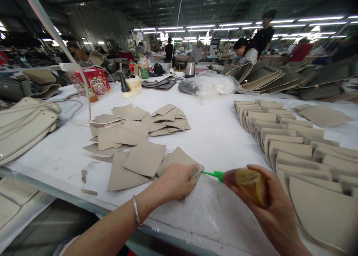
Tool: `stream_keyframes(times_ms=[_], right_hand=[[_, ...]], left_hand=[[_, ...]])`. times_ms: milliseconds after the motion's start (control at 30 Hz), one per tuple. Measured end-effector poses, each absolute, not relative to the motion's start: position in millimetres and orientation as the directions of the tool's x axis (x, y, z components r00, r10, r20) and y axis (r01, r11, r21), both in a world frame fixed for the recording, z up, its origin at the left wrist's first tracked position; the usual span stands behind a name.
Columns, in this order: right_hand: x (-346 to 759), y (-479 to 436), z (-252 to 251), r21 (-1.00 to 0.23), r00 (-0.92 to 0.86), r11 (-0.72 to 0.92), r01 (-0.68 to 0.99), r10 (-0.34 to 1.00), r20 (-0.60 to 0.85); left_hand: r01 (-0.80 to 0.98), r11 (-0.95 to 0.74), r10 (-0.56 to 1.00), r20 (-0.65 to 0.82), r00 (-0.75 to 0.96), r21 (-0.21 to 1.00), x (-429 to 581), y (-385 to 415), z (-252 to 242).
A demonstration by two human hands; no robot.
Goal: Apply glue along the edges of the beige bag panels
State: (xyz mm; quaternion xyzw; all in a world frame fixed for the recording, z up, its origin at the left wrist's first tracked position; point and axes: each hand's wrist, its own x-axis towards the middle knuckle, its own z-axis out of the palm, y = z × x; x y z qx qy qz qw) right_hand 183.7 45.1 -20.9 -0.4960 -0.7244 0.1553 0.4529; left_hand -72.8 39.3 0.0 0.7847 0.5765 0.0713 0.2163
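My left hand (177, 181) is closed on a beige leather piece (179, 157) near the table's front edge, its fingers curled over the right side. In my right hand (272, 207) is a squeeze glue bottle (248, 183) with amber contents and a green nozzle. The bottle lies tilted sideways, and its thin tip meets or nearly meets the right corner of that piece; exact contact is hard to tell. Loose beige leather pieces (131, 131) lie in an overlapping heap beyond and left of my left hand. To the right, folded beige pieces (291, 148) stand in overlapping rows.
Large beige panels (25, 125) are stacked at the left. Along the back are a red box (95, 81), a black cone on a yellowish block (131, 86), a kettle (190, 69), clear plastic wrapping (215, 84) and dark leather parts (268, 77). People work farther off. A pale cord hangs at left.
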Motion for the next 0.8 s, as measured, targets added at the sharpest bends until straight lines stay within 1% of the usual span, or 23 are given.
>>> stream_keyframes(times_ms=[100,267,433,600,733,800], right_hand=[[184.5,45.7,-21.1,-0.712,-0.099,0.432,0.553,0.883,0.459],[185.2,44.5,-20.4,-0.715,-0.056,0.427,0.554,0.876,0.479],[187.3,37.6,-22.5,-0.751,-0.163,0.424,0.506,0.902,0.4],[187.0,37.5,-26.0,-0.785,-0.077,0.384,0.486,0.913,0.4],[184.3,34.4,-27.4,-0.794,-0.184,0.393,0.464,0.919,0.348],[183.3,32.8,-27.5,-0.814,-0.188,0.375,0.444,0.927,0.325]], left_hand=[[0.872,-0.246,0.935,-0.133,0.328,0.422,-72.5,39.7,0.2],[0.864,-0.242,0.935,-0.131,0.329,0.441,-72.9,40.6,-1.8],[0.862,-0.245,0.933,-0.133,0.334,0.444,-72.7,41.6,-3.2],[0.863,-0.228,0.937,-0.138,0.32,0.451,-73.7,41.3,-2.8],[0.86,-0.226,0.935,-0.146,0.324,0.457,-75.4,39.3,-1.5],[0.859,-0.231,0.934,-0.144,0.328,0.457,-75.8,38.2,-1.7]])
